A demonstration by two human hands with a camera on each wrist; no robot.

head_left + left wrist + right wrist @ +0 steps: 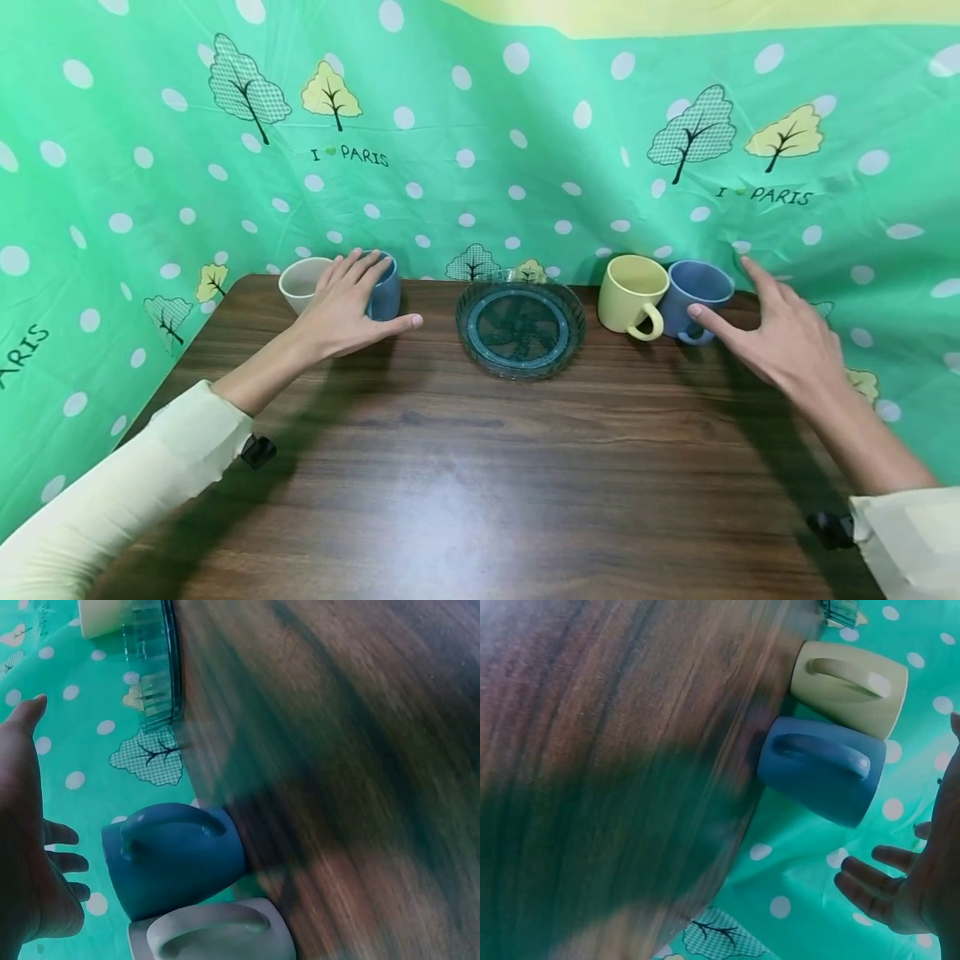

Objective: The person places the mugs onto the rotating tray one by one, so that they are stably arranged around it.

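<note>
My left hand hovers with spread fingers above a blue mug at the back left, hiding part of it. Beside that mug stands a whitish mug. In the left wrist view, a gap separates the fingers from the upright blue mug. On the other side, my right hand is held with thumb and fingers apart near a second blue mug. A yellow mug stands right next to this one. The right wrist view shows that hand off the blue mug, holding nothing.
Between the two mug pairs lies a clear ridged glass dish on the brown wooden table. A green dotted cloth with printed trees hangs behind the table and down its sides.
</note>
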